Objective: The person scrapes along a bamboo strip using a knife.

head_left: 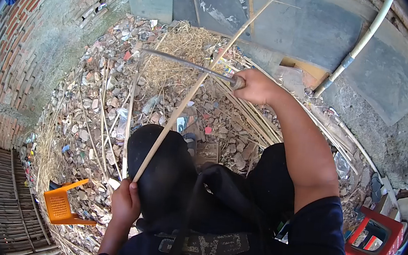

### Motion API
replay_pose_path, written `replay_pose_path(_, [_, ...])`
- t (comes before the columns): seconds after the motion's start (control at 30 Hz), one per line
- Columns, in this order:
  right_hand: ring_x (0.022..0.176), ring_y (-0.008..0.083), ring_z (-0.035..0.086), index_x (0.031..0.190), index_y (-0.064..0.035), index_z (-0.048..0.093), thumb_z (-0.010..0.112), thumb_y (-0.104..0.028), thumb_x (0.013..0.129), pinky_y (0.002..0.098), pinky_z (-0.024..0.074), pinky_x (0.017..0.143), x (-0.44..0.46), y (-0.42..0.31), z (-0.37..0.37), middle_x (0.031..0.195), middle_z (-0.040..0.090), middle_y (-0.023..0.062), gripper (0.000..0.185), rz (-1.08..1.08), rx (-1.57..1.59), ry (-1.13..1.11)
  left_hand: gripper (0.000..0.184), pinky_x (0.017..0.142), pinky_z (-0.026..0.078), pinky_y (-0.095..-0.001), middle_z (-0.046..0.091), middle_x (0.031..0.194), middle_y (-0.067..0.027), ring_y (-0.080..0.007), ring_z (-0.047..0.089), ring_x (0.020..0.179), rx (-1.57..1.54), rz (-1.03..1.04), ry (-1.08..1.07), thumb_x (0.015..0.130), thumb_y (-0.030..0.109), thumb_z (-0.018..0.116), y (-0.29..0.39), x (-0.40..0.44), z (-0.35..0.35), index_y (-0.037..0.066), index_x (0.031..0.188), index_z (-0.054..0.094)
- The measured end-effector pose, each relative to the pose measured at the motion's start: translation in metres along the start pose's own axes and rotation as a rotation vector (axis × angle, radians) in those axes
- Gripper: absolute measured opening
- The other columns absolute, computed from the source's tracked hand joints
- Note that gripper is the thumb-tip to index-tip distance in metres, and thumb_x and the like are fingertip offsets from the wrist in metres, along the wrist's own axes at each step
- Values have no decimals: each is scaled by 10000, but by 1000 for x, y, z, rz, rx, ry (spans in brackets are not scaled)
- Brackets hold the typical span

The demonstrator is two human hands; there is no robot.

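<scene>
Pale, bamboo-like material is running in one long strip (181,107) from seven o'clock to one o'clock, slanting across the dark-clothed knee of a person working over rubble-strewn ground. At seven o'clock, the left hand (126,202) is pinching the strip's near end, thumb and fingers closed on it. Between one and two o'clock, the right hand (254,85) is gripping the handle (238,82) of a long blade (181,60), fingers curled fully around. The blade is pointing toward eleven o'clock and crossing the strip above mid-length; whether its edge is biting in cannot be told.

The work appears to be under way rather than finished: the held strip is showing as one unbroken length, with no visible split. More strips (255,117) are lying together between two and three o'clock, and other slender pieces (130,119) are scattering toward nine; which are finished and which are waiting, the view is not revealing. An orange stool (58,207) is sitting at eight o'clock, a red one (393,240) at four.
</scene>
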State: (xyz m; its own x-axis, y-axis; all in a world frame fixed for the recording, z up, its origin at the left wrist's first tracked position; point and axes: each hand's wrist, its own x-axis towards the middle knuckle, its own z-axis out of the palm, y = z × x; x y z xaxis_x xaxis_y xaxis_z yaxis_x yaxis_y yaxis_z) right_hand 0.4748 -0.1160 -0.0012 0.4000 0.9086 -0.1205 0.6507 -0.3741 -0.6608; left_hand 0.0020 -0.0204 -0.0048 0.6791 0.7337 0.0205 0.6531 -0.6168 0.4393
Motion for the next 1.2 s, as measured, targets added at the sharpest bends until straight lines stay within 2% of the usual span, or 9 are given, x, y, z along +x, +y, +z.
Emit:
replay_pose_path(0.17, [754, 302, 682, 890, -88, 701, 725, -185, 765, 438, 530, 719, -12, -29, 19, 757, 683, 133, 159, -215, -198, -1, 324, 549, 426, -548, 581, 642, -255, -508, 600, 631, 28, -2, -83, 1080, 262, 447, 3, 7, -13, 20, 889, 547])
replay_pose_path(0.3, [756, 312, 675, 848, -70, 700, 722, -187, 760, 433, 533, 722, 3, -30, 21, 762, 679, 141, 148, -157, -42, -138, 342, 554, 427, -557, 581, 642, -256, -509, 596, 625, -39, 0, -81, 1082, 271, 445, -9, 10, -5, 15, 873, 536])
replay_pose_path(0.53, [805, 383, 682, 899, -67, 701, 713, -219, 745, 470, 533, 733, -8, -40, 31, 779, 677, 185, 217, -200, -210, 53, 385, 527, 408, -524, 563, 618, -252, -502, 570, 588, -34, -30, -111, 1087, 289, 442, 1, 8, -14, 5, 840, 521])
replay_pose_path(0.63, [787, 396, 681, 905, -58, 702, 702, -216, 753, 478, 539, 733, -16, -51, 24, 767, 676, 197, 220, -269, -309, 9, 394, 527, 404, -521, 562, 621, -251, -497, 573, 591, -49, -19, -113, 1089, 294, 440, 2, 11, -11, 3, 835, 516])
replay_pose_path(0.73, [771, 396, 684, 911, -44, 702, 700, -207, 759, 477, 545, 727, 10, -12, 19, 765, 685, 201, 224, -61, -15, 153, 390, 536, 410, -519, 563, 628, -251, -489, 576, 597, -68, -17, -80, 1087, 286, 447, 2, 11, -8, -2, 833, 515])
replay_pose_path(0.9, [790, 376, 689, 911, -56, 699, 717, -191, 750, 475, 542, 745, 0, -18, 15, 789, 690, 187, 211, -123, -64, 86, 389, 531, 406, -475, 549, 608, -218, -415, 560, 548, -108, -32, -123, 1091, 271, 448, 3, 11, -16, -7, 828, 512])
replay_pose_path(1.03, [755, 347, 682, 924, -79, 702, 719, -190, 760, 452, 544, 729, -16, -44, 21, 768, 681, 165, 198, -305, -391, 60, 397, 534, 400, -437, 517, 579, -178, -339, 533, 517, -187, -13, -169, 1095, 263, 443, 5, 8, -20, -11, 814, 508])
replay_pose_path(1.13, [758, 333, 681, 913, -89, 700, 713, -185, 759, 448, 542, 742, 8, -8, 24, 767, 677, 155, 182, -79, -44, 61, 399, 545, 403, -432, 513, 582, -173, -324, 531, 523, -201, -37, -182, 1093, 255, 447, -6, -4, -20, -13, 805, 507])
replay_pose_path(1.2, [778, 327, 687, 905, -90, 694, 710, -190, 759, 449, 539, 751, 13, -3, 22, 787, 684, 145, 178, -16, -36, 47, 407, 549, 404, -437, 525, 599, -187, -344, 538, 536, -192, -62, -198, 1094, 265, 447, -2, -6, -26, -12, 803, 512])
